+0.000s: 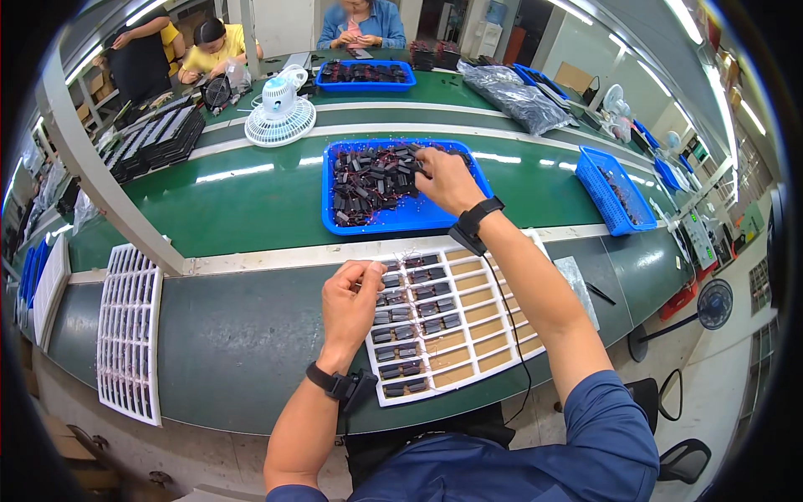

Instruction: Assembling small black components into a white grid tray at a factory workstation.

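My right hand (450, 180) reaches into a blue tray (393, 219) heaped with small black blocks (361, 186) that have thin reddish wires. Its fingers are bent together at the heap; whether a block is between the fingertips I cannot make out. Closer to me, my left hand (351, 303) hovers by the far left corner of a white grid tray (447, 351). Thumb and fingers are pressed together there, and what they hold, if anything, is hidden. Black blocks with wires fill the grid's left columns; brown bottom shows in compartments farther right. Both wrists wear black bands.
Another filled white grid (130, 335) lies left, beside a metal post (92, 159). A blue basket (616, 191) stands right, and a white fan (280, 113) lies beyond the belt. A black cable (512, 322) hangs across the grid. Several people work opposite.
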`<state>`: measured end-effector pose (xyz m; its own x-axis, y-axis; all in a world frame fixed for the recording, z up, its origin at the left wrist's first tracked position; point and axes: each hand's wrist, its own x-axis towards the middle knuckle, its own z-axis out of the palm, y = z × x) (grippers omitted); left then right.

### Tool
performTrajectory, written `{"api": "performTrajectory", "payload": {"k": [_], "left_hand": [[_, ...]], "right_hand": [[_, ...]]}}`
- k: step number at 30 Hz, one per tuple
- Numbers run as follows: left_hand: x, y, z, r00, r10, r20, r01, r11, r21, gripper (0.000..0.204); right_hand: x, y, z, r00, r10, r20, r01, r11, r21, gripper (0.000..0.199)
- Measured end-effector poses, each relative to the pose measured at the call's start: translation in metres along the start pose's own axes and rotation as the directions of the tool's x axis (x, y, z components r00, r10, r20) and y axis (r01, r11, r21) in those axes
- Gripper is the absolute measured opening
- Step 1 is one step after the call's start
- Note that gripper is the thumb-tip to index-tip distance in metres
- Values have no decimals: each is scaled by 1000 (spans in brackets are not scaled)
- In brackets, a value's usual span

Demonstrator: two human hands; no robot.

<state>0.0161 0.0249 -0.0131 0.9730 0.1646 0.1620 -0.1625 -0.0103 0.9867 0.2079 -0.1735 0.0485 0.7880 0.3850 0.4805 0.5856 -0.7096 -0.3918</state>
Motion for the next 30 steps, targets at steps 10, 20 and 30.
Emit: {"api": "performTrajectory", "payload": {"k": [10,20,30], "left_hand": [[2,-7,-3,1000,-22,-5,22,999,23,24],[5,-1,-5,1000,-3,-17,3,1000,5,24],[3,8,1,998,6,-60,-25,946,-322,11]], "right_hand": [[21,-53,70,992,-75,105,65,993,96,14],[21,-23,91,997,-68,40,69,997,-20,17],[-73,-109,-7,974,153,169,-214,867,449,23]]}}
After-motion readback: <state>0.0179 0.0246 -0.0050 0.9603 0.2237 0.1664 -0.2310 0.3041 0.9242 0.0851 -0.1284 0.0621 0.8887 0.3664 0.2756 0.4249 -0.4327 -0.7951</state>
